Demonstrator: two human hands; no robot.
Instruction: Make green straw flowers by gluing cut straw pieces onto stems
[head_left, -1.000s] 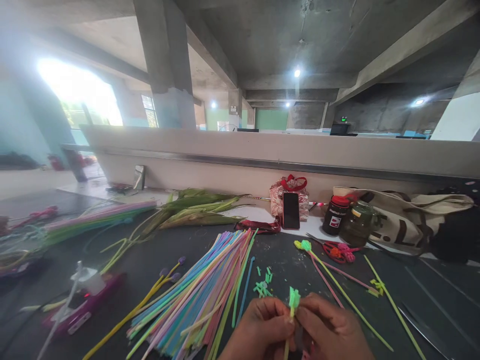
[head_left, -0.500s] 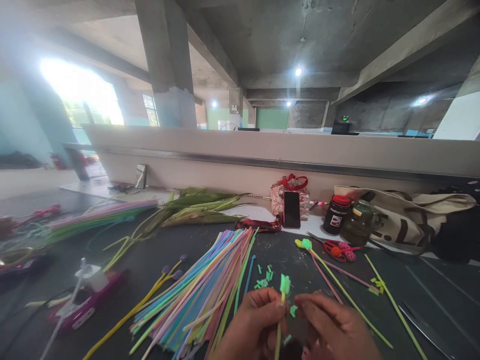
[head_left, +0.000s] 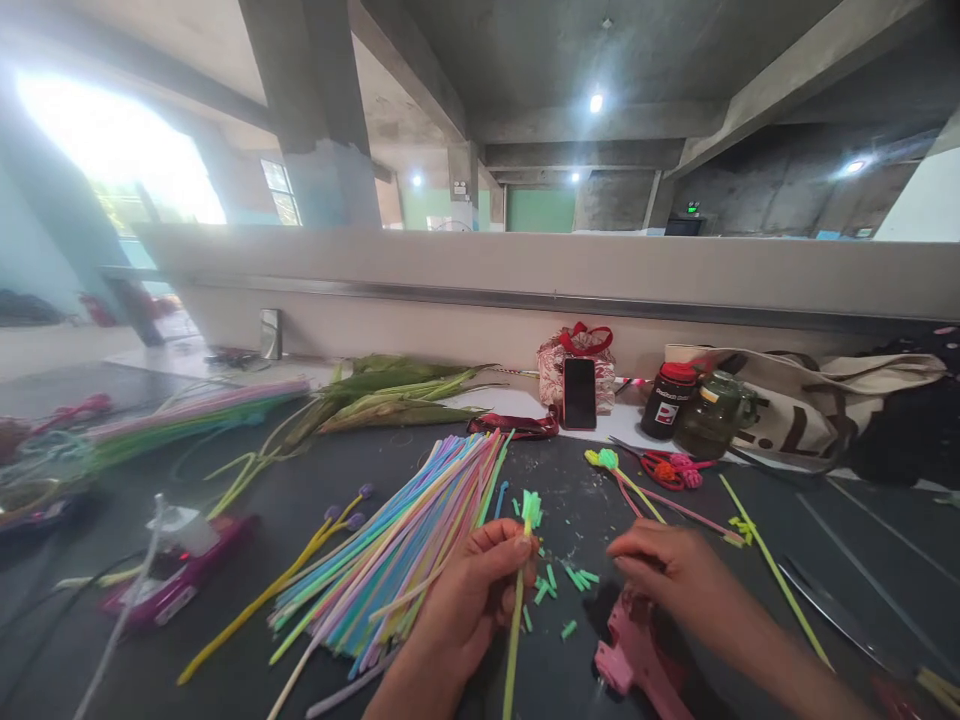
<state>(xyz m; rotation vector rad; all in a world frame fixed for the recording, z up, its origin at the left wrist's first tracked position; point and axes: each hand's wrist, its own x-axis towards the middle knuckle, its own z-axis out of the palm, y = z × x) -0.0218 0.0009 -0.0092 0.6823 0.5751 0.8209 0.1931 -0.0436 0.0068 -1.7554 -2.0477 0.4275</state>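
Observation:
My left hand (head_left: 480,580) is closed around a yellow-green pipe cleaner stem (head_left: 512,640), held upright. Short light-green pieces (head_left: 531,508) are bunched at the stem's top, just above my fingertips. To the right, my right hand (head_left: 667,565) hangs over the table with thumb and forefinger brought close together; whether anything small is between them cannot be made out. Beneath it lies a pink glue gun (head_left: 626,655), partly covered by the hand and wrist. Several cut green pieces (head_left: 577,578) are scattered between the hands.
A fan of pastel pipe cleaners (head_left: 405,540) lies left of my hands. Farther back are corn husks (head_left: 397,395), a propped phone (head_left: 579,393), scissors (head_left: 664,468) and two bottles (head_left: 664,400). A purple device (head_left: 184,575) stands at left; long metal tweezers (head_left: 832,610) lie at right.
My right hand has drawn away rightward from the stem, uncovering the pink glue gun and more green pieces. My left hand has shifted slightly left and up with the stem.

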